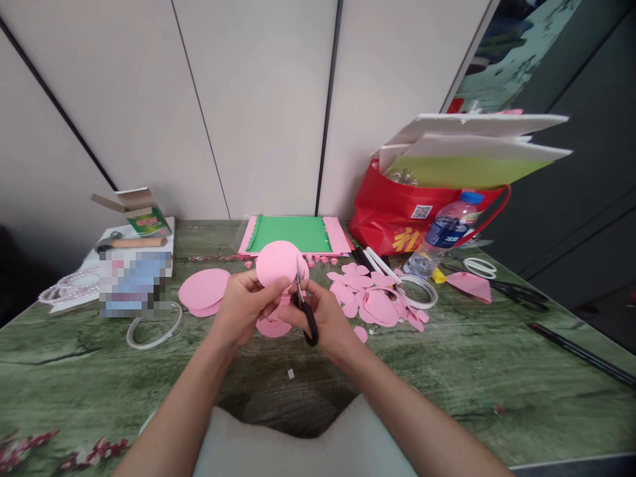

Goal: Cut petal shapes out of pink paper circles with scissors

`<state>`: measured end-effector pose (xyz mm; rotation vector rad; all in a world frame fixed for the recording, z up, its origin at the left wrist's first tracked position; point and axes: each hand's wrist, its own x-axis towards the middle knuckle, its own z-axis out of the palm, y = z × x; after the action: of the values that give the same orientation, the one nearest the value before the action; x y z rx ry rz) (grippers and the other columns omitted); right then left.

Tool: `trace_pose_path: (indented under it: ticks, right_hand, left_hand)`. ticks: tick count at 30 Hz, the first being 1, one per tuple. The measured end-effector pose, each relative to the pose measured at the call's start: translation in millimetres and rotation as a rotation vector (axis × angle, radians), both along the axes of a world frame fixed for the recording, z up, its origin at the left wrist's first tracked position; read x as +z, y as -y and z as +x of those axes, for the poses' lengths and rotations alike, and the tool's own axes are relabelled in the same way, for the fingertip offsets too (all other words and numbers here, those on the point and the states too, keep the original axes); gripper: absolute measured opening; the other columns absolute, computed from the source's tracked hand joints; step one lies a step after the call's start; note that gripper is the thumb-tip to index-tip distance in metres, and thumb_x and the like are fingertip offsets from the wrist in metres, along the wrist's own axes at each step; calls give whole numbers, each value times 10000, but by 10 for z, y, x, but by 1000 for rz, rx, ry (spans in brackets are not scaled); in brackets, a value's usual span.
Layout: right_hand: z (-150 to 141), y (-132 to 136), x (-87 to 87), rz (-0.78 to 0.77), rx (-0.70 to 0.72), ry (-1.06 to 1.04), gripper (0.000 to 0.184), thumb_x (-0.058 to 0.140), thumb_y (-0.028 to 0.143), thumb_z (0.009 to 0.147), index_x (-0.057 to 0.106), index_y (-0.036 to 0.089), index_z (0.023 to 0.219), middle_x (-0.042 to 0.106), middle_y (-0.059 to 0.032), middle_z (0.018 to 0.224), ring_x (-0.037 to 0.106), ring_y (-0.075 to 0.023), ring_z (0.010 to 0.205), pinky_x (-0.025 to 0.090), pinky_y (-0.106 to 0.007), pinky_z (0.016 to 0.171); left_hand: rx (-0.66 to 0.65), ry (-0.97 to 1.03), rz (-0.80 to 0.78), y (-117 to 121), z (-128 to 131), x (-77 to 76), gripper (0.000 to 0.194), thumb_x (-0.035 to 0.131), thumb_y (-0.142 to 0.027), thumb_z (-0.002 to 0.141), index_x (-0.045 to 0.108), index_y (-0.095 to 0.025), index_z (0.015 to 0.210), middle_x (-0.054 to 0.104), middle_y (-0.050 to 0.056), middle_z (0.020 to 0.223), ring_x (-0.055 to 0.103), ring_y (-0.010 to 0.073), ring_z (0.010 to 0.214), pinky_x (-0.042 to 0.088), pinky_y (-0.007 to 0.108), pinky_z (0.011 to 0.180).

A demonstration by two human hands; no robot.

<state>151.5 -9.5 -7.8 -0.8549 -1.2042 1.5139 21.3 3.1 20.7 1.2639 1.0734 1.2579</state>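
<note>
My left hand [243,301] pinches a round pink paper disc [278,262] by its lower edge, holding it up above the table. My right hand [325,315] grips black-handled scissors [309,321], whose blades point up and lie at the disc's right side. Whether the blades are parted there is hard to make out. Below the hands a pink paper piece [273,326] rests on the table. Left of my left hand lie stacked pink paper ovals [205,291]. To the right of my right hand is a pile of pink petal-shaped cutouts [380,305].
At the back lies a green sheet with pink edging [291,234]. A red bag [382,205] and a water bottle [447,235] stand back right. Tape rolls [420,291], black scissors [517,291], a hammer [134,243] and an opened box [144,215] lie around.
</note>
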Motion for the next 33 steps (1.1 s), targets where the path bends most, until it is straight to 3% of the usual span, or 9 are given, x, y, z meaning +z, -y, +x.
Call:
trace_pose_path:
  ticks: [23, 33]
  right_hand:
    - [5, 8, 22, -18, 6, 2, 414, 766, 399, 519, 495, 182, 743, 470, 91, 450, 453, -69, 391, 348, -190, 405]
    - [-3, 4, -9, -36, 18, -56, 417, 777, 389, 510, 493, 186, 739, 479, 92, 486, 420, -48, 376, 403, -212, 434]
  left_hand:
    - [29, 30, 7, 5, 9, 66, 191, 692, -236, 617, 552, -127, 546, 416, -78, 351, 295, 12, 305, 163, 159, 331]
    - [-6, 67, 9, 10, -1, 62, 176, 674, -242, 650, 558, -137, 570, 480, -62, 396, 361, 29, 308, 254, 153, 312]
